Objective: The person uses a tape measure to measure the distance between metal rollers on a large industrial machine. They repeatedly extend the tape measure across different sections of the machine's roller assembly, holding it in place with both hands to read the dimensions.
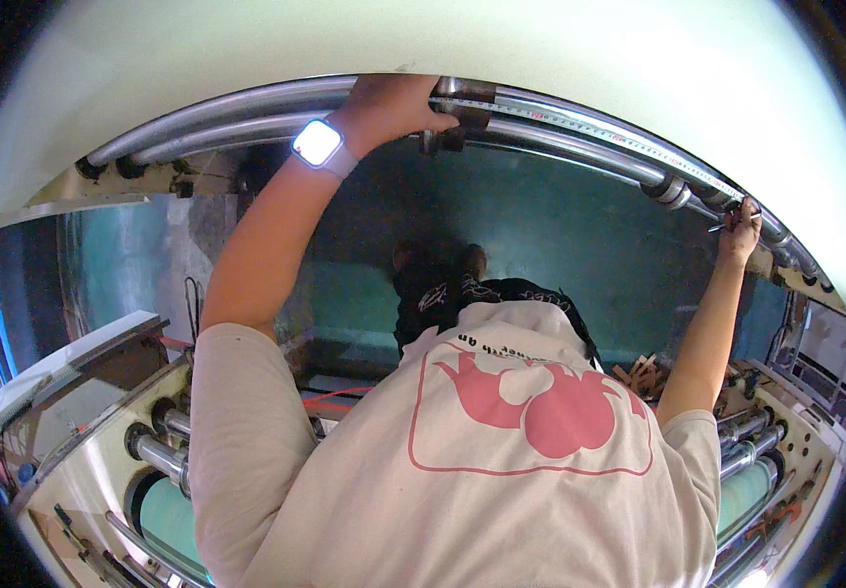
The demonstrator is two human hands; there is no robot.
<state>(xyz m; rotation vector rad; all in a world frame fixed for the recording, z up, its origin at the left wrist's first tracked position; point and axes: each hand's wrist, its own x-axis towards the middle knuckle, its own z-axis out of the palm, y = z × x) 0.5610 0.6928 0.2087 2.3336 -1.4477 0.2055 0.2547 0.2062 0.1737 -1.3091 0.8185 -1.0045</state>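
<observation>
A thin measuring tape (628, 140) lies stretched along the shiny metal rollers (580, 149) at the far side. My left hand (395, 106) is closed at the tape's left end, thumb against a dark block (472, 94) on the rollers; its other fingertips are hidden. Farther right, my right hand (739, 238) pinches the tape near a metal collar (674, 192). Between those fingers also sticks out a slim, pen-like thing (716, 228), too small to name surely. A watch (318, 144) with a lit face is on my left wrist.
A large pale curved surface (560, 44) rises just beyond the rollers. Dark green floor (364, 255) lies below, where my feet stand. Behind me are machine frames with more rollers (161, 459) and a green drum (168, 519). Wooden scraps (641, 374) lie near my right arm.
</observation>
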